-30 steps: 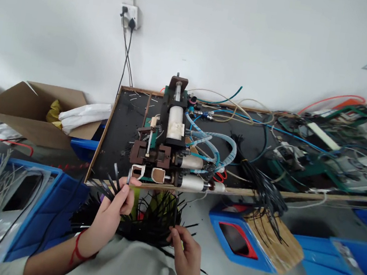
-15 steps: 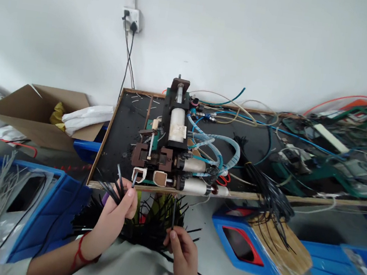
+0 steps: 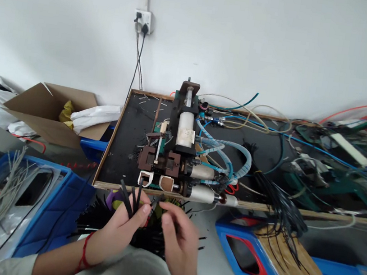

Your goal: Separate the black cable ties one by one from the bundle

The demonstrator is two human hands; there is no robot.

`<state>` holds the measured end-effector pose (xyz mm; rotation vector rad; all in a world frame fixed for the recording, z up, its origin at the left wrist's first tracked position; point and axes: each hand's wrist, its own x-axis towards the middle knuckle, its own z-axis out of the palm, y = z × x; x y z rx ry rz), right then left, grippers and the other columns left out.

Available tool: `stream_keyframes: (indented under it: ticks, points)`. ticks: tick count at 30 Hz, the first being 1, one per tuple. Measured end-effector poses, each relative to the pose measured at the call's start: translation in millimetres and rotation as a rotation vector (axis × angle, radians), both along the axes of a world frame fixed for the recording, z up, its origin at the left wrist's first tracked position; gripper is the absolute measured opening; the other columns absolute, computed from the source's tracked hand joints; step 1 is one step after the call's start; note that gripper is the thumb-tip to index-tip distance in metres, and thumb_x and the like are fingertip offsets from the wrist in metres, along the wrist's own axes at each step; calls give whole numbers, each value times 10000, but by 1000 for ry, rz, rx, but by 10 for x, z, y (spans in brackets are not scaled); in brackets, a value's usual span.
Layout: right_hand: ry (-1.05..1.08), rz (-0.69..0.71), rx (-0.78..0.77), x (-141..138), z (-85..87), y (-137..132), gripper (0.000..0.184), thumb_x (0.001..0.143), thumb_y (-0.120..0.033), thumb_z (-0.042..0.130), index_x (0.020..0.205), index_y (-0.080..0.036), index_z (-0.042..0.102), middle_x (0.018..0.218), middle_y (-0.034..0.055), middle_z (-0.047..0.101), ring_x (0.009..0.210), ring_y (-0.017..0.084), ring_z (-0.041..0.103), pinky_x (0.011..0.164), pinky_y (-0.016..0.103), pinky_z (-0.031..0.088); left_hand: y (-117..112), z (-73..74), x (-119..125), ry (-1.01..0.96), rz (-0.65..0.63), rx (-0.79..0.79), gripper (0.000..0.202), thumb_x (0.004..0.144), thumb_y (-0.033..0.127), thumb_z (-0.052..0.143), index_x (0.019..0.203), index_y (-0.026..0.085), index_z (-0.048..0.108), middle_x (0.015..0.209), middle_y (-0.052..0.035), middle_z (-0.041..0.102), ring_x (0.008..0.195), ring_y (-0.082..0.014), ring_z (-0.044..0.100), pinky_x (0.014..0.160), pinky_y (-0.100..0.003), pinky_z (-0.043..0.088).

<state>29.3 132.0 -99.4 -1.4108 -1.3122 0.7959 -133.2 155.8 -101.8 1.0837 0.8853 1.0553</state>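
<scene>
My left hand (image 3: 123,224) is closed round a small bunch of short black cable pieces (image 3: 132,194) that stick up fanwise from the fist. My right hand (image 3: 178,239) has come up beside it, fingers curled and pinching a black cable piece (image 3: 155,202) near the left thumb. Both hands hover just below the front edge of the black bench (image 3: 124,147), under the small pneumatic machine (image 3: 177,155) with its brown jaws and white cylinder. A heap of black cable pieces (image 3: 145,237) lies in my lap beneath the hands.
A blue bin with white wires (image 3: 0,203) stands at the left, with a cardboard box (image 3: 50,112) behind it. Another blue bin (image 3: 246,251) under a wooden board (image 3: 289,257) with a black cable bundle sits right. Hoses and cables crowd the bench's right side.
My right hand has risen from my lap and moved left to meet the left hand. The view has shifted so everything sits a little further right.
</scene>
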Motion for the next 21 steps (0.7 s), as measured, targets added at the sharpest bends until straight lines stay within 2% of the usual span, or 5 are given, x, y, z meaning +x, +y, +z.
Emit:
stream_keyframes:
  ticks: [3,8,11,15,21]
  points:
    - [160,72,93,-264,180,175,175,936,-324,660,868,-242,798,757,49,667,656,205,592,581,310,452,1,59,-27,104,-50,40,201,1010,372,547,1010,222,680,830,-44,610,769,-203,543,740,-317,471]
    - [357,-6,95,-274,31,271,256,992,-352,566,841,-220,725,823,59,709,727,203,649,660,303,505,89,85,-107,252,196,171,298,1036,374,470,1080,230,728,866,-71,690,844,-232,629,845,-354,496]
    - [226,157,-29,-283,-41,249,251,1005,-357,539,899,-206,709,563,-11,626,496,157,573,518,261,444,146,73,-120,303,224,185,259,988,369,560,1095,234,753,781,-48,706,771,-223,661,786,-349,541]
    - [72,278,-16,-291,-41,241,244,992,-327,544,882,-190,714,636,11,668,546,154,607,552,252,445,196,91,-107,393,203,209,175,891,327,681,925,232,824,928,-72,798,906,-268,720,873,-385,560]
    - [249,531,-220,-188,-332,135,405,1039,-426,477,779,-182,668,619,26,662,583,156,617,600,259,435,325,50,-178,334,447,70,234,874,403,711,907,193,809,670,-33,683,627,-202,619,570,-297,497]
